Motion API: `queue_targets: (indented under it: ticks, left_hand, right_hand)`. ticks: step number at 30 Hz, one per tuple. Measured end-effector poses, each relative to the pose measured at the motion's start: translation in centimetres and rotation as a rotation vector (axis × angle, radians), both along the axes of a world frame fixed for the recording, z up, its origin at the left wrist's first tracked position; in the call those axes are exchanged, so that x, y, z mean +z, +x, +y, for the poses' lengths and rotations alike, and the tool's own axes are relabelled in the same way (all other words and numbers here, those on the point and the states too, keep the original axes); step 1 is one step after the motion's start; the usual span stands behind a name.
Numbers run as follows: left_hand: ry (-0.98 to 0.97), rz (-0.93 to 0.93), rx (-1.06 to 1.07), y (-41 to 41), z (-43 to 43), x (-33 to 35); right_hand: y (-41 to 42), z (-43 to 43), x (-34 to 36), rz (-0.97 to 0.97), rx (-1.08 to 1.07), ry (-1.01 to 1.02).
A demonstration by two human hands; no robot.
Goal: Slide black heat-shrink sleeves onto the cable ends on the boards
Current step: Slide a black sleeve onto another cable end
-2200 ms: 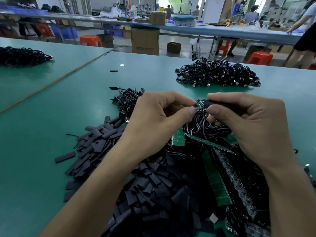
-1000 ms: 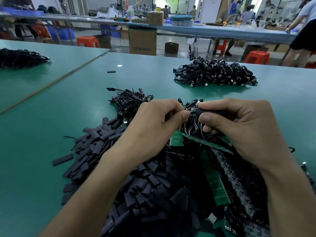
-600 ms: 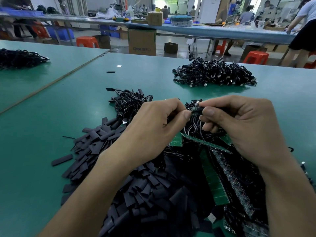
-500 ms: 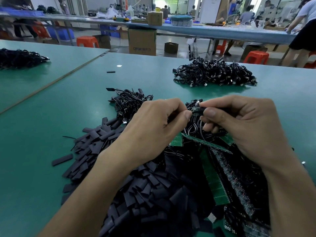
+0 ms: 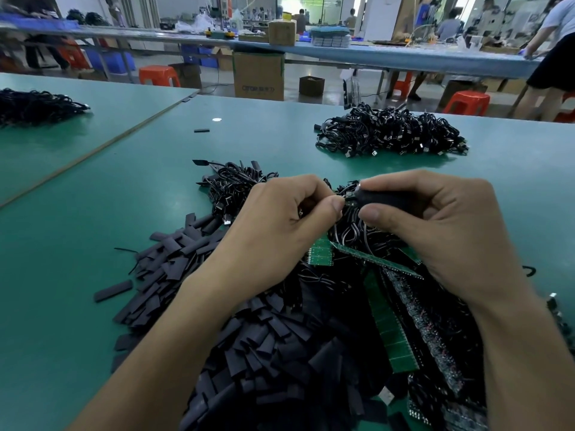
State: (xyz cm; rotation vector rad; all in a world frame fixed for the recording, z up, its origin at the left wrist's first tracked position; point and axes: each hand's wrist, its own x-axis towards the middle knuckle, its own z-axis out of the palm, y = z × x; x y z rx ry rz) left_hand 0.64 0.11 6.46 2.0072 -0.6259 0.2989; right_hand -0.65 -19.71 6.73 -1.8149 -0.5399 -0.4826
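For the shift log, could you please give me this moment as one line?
stage: sleeving | right hand: pinches black sleeve | left hand: pinches cable end | sleeve pile: by left forearm

table (image 5: 93, 213): plain teal-green
sleeve pile (image 5: 264, 353): matte black
held sleeve (image 5: 385, 197): black, above the sleeve pile
cable end (image 5: 350, 202): maybe a green fleck, hard to tell
boards (image 5: 392, 334): green, gridded in small squares, right of the sleeve pile
cable heap (image 5: 389, 132): black, silvery tips, beyond the sleeve pile
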Motion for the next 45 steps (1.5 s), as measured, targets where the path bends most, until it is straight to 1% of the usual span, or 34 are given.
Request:
queue_targets:
  ticks: [6, 15, 20, 24, 27, 32, 38, 45]
  left_hand:
    - [-0.052, 0.024, -0.051, 0.2, 0.2, 0.0]
    - [-0.045, 0.016, -0.07, 0.2, 0.4, 0.1]
    - [0.01, -0.003, -0.053, 0.0, 0.3, 0.1]
    - [0.009, 0.008, -0.052, -0.1, 0.2, 0.2]
    - [-0.005, 0.028, -0.049, -0.2, 0.0, 0.1]
    - [-0.073, 0.006, -0.005, -0.4, -0.3, 0.1]
    - [-0.123, -0.045, 0.043, -0.3, -0.2, 0.1]
    - [-0.116, -0.053, 0.014, -0.3, -0.4, 0.0]
  right_hand:
    - [0.2, 0.3, -0.1, -0.012, 0.026, 0.109]
    - [0.1, 0.6, 0.1, 0.003, 0.036, 0.148]
    - [-0.1, 1.1, 0.0, 0.024, 0.05, 0.133]
    - [-0.2, 1.1, 0.3, 0.019, 0.026, 0.121]
    - [-0.3, 1.2, 0.5, -0.036, -0.075, 0.085]
    - [0.0, 2.0, 0.2, -0.098, -0.202, 0.243]
    - [0.0, 3.0, 0.0, -0.077, -0.164, 0.304]
    - [-0.1, 3.5, 0.1, -0.077, -0.17, 0.287]
